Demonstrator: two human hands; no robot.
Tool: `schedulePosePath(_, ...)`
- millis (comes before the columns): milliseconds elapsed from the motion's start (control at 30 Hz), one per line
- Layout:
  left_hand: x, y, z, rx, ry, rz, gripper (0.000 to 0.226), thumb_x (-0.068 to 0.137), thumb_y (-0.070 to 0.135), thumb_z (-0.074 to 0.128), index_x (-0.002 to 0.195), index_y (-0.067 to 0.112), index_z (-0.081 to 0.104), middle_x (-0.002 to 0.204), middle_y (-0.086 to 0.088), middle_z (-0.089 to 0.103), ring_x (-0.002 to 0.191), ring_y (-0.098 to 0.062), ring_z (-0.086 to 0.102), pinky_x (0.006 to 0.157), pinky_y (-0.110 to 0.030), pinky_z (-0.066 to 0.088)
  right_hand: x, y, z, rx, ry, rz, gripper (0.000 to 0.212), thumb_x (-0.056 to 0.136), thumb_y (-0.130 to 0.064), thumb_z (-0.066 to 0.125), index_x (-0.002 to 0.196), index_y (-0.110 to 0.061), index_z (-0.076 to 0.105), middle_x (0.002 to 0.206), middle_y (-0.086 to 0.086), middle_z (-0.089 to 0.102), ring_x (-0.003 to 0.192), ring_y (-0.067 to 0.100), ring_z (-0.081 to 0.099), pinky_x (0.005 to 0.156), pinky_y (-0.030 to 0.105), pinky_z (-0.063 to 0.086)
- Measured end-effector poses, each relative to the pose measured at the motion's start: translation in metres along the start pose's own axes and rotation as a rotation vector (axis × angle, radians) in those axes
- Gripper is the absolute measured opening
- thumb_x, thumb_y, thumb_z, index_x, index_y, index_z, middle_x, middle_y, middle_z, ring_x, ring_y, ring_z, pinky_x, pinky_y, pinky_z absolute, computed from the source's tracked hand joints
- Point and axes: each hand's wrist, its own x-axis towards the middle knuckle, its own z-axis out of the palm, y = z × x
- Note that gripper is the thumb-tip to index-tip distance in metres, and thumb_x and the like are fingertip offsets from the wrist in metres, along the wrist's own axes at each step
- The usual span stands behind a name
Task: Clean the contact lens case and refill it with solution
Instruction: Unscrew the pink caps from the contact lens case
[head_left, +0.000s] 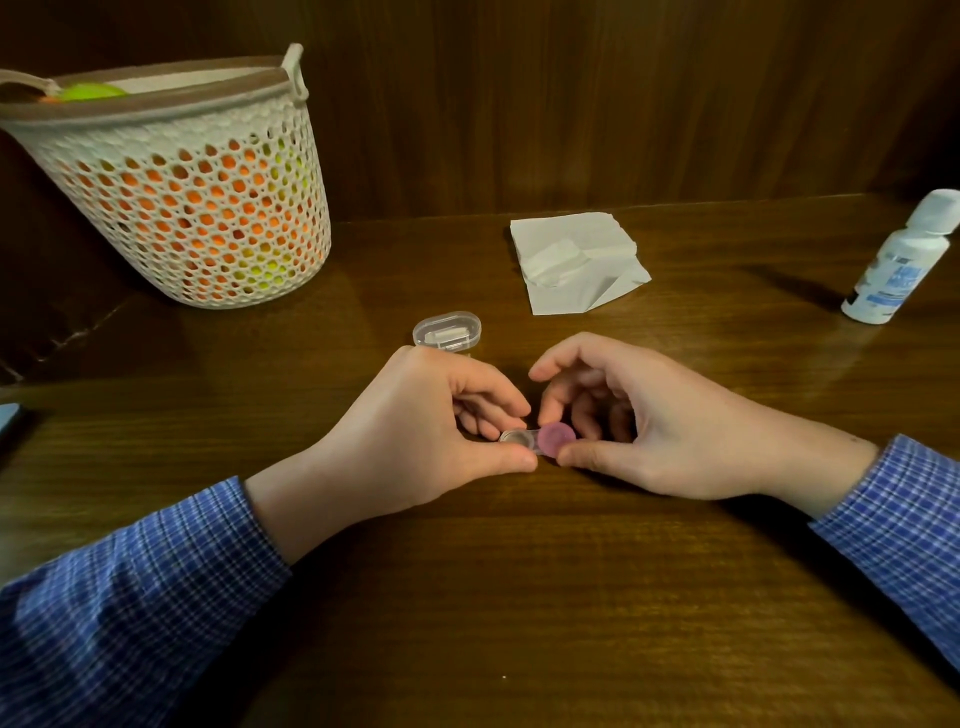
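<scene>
- Table (519, 597) of dark polished wood carries everything. I judge it slippery, so a small part that falls from the fingers may slide or roll away from me.
- Basket (208, 208) stands far on the left, well apart from the hands; I see no risk from it.
- Tissue (576, 265) lies behind the hands, crumpled. If solution runs out of the case, it is near but not under the work.
- Bottle (893, 260) stands far right, cap on. Reaching for it with a wet hand could knock it over, I think.
- Left hand (431, 431) pinches the clear end of the lens case (519, 439) between thumb and fingers, low over the table in front of me.
- Right hand (649, 426) pinches the pink cap (556, 438) on the other end, thumb below and fingers curled above. If the cap is turned crooked, its thread may jam; if the grip slips, the case may tip and spill.
- Small clear box (447, 330) lies just behind the left hand; a knuckle may push it.
</scene>
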Motion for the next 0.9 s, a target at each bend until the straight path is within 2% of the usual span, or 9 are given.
schedulePosePath(100,0.0000,-0.0002,0.0003,0.002,0.005,0.003,0.039,0.074,0.031,0.091,0.109,0.020,0.079,0.089,0.010,0.079,0.085,-0.003,0.076,0.073,-0.026,0.064,-0.0005,0.0012,0.0037,-0.034,0.036,0.003,0.063,0.080,-0.034,0.085,0.132,-0.034,0.051,0.104,-0.018,0.069,0.085,0.010,0.069,0.067,0.019,0.055)
schedulePosePath(200,0.0000,-0.0007,0.0002,0.007,0.009,0.005,0.040,0.074,0.033,0.091,0.109,0.020,0.079,0.090,0.011,0.079,0.084,-0.002,0.076,0.073,-0.026,0.064,0.0002,0.0011,0.0066,-0.062,0.090,0.015,0.061,0.074,-0.043,0.087,0.126,-0.036,0.055,0.103,-0.020,0.069,0.085,0.007,0.069,0.073,0.023,0.058)
schedulePosePath(300,0.0004,-0.0006,0.0002,0.003,0.002,0.008,0.039,0.074,0.033,0.090,0.110,0.021,0.078,0.090,0.011,0.079,0.084,-0.002,0.076,0.073,-0.026,0.064,0.0014,0.0006,0.0050,-0.059,0.088,0.015,0.056,0.076,-0.039,0.087,0.124,-0.036,0.057,0.102,-0.022,0.069,0.087,0.007,0.069,0.074,0.020,0.057)
schedulePosePath(400,0.0006,-0.0004,0.0009,-0.001,-0.007,0.013,0.038,0.075,0.033,0.090,0.109,0.021,0.078,0.090,0.011,0.079,0.085,-0.002,0.076,0.073,-0.026,0.063,0.0023,-0.0005,0.0024,-0.054,0.062,0.004,0.053,0.080,-0.031,0.086,0.124,-0.033,0.057,0.102,-0.020,0.070,0.087,0.008,0.069,0.068,0.014,0.053)
schedulePosePath(700,0.0012,-0.0004,0.0017,-0.010,-0.008,0.001,0.035,0.075,0.029,0.091,0.107,0.020,0.079,0.089,0.010,0.079,0.084,-0.006,0.076,0.072,-0.030,0.064,0.0014,-0.0006,-0.0020,-0.023,0.012,-0.011,0.052,0.082,-0.023,0.085,0.124,-0.031,0.057,0.102,-0.018,0.073,0.085,0.011,0.070,0.065,0.014,0.052)
schedulePosePath(800,0.0003,-0.0011,0.0017,-0.019,-0.005,-0.011,0.035,0.075,0.028,0.091,0.107,0.020,0.079,0.088,0.009,0.079,0.083,-0.007,0.076,0.072,-0.031,0.064,0.0009,0.0001,0.0006,-0.014,0.027,-0.012,0.053,0.081,-0.025,0.085,0.126,-0.032,0.057,0.103,-0.018,0.072,0.086,0.011,0.070,0.065,0.016,0.053)
schedulePosePath(900,-0.0004,-0.0013,0.0016,-0.022,0.001,-0.013,0.035,0.074,0.028,0.092,0.106,0.020,0.079,0.088,0.009,0.079,0.082,-0.008,0.076,0.071,-0.031,0.064,0.0006,0.0006,0.0033,-0.062,0.068,-0.002,0.058,0.076,-0.039,0.087,0.126,-0.036,0.058,0.104,-0.021,0.069,0.090,0.008,0.069,0.067,0.019,0.056)
